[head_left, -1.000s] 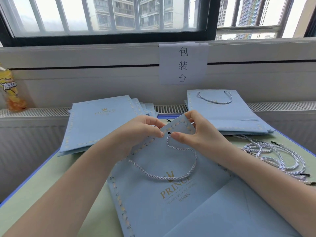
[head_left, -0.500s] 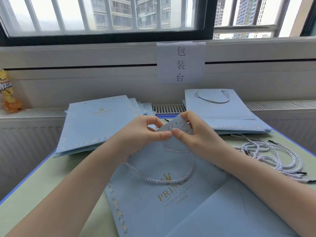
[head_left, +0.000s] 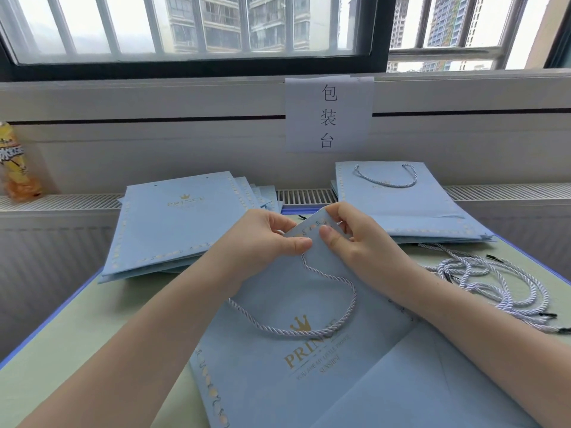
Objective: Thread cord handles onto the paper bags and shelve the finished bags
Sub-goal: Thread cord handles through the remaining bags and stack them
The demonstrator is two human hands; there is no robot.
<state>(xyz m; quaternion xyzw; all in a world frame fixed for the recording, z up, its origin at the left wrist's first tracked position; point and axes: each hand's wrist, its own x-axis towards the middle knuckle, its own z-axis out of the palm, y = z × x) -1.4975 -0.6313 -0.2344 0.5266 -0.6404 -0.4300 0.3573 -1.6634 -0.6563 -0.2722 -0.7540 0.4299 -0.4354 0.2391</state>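
While pinched, cord (head_left: 324, 307) below grip (head_left: 312, 242).

The paper bag (head_left: 309, 381) was matt pale-blue card with shiny gold foil lettering and border. Its cord handle (head_left: 324, 327) was twisted rope, slightly silky, like the loose cords (head_left: 494, 282) with black tips. The table (head_left: 92, 329) looked smooth, matt green. The wall sign (head_left: 329, 114) was plain white paper.

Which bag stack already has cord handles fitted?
The right stack by the paper sign: a cord loops across its top bag. The left stack shows bare holes.
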